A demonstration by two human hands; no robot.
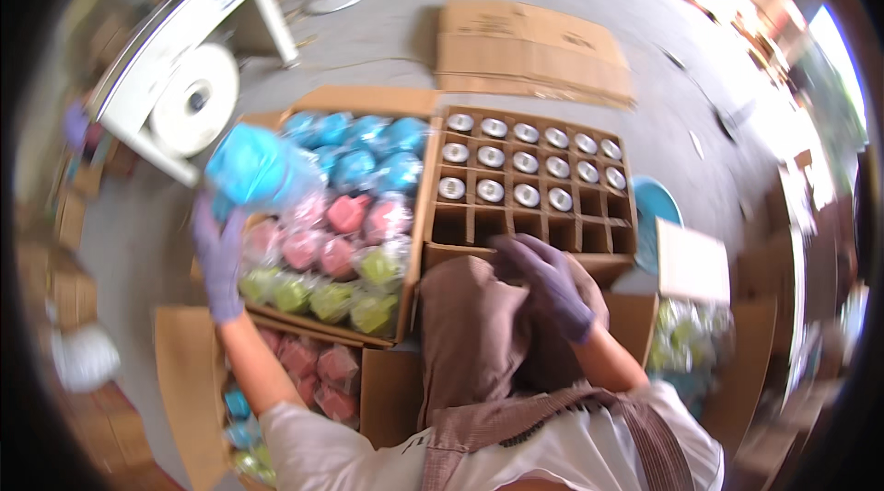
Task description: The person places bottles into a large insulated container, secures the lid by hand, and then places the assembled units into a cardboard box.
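Two cardboard boxes (433,178), grey concrete floor (387,31), paper roll (193,100)

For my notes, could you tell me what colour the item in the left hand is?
Light blue item, held by left hand; head view.

From my seat the blue bag (253,167) in the left hand (219,261) is smeared by motion, so I cannot make out what it holds or how the fingers close on it. The right hand (545,284) rests on the brown apron (470,335), and its palm side is turned away from me. The apron covers the near edge of the divided box (534,180), hiding part of its front row. A lower box (304,371) of wrapped items is half covered by the box of coloured bags (345,215). Things along the rim are bent and washed out; the packets (691,339) at my right are too blurred to identify.
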